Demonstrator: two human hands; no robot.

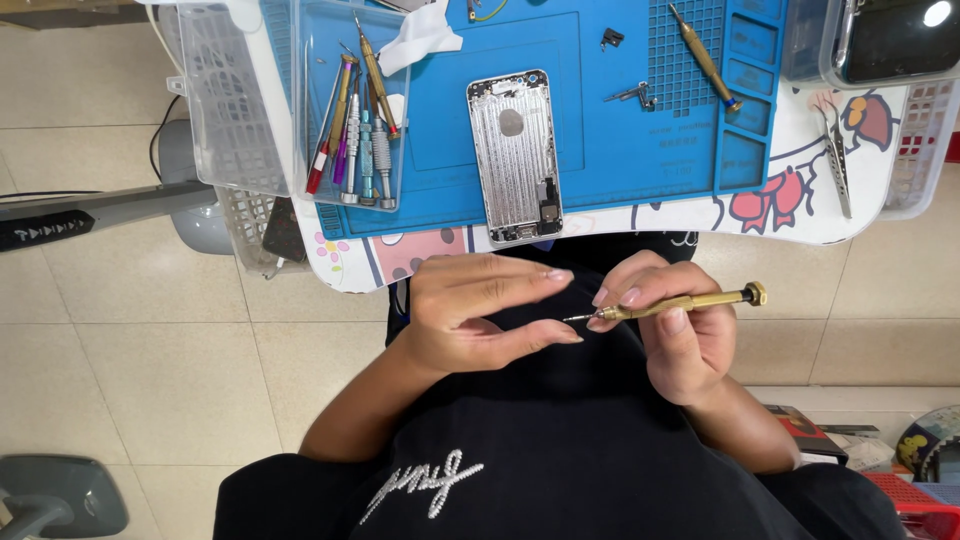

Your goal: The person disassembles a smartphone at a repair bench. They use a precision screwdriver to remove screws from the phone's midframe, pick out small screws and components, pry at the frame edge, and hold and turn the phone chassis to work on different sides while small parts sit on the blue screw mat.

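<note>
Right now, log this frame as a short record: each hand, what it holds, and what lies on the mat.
Right hand: grips a brass screwdriver, tip pointing toward the left hand
Left hand: open, empty, fingertips near the screwdriver tip
Blue work mat: holds an opened silver phone housing and a second brass screwdriver
Clear tray: several screwdrivers
Tweezers: on the table, right of the mat

Blue work mat (620, 150) spread over a white cartoon-printed tabletop (800, 215). On the mat, a bare silver phone housing (515, 155), a second brass screwdriver (705, 55), small metal parts (635, 95). At left, clear tray (320, 60) holding several screwdrivers (360, 130). Tweezers (835, 150) right of the mat. White cloth (420, 35) near the top edge.
</note>
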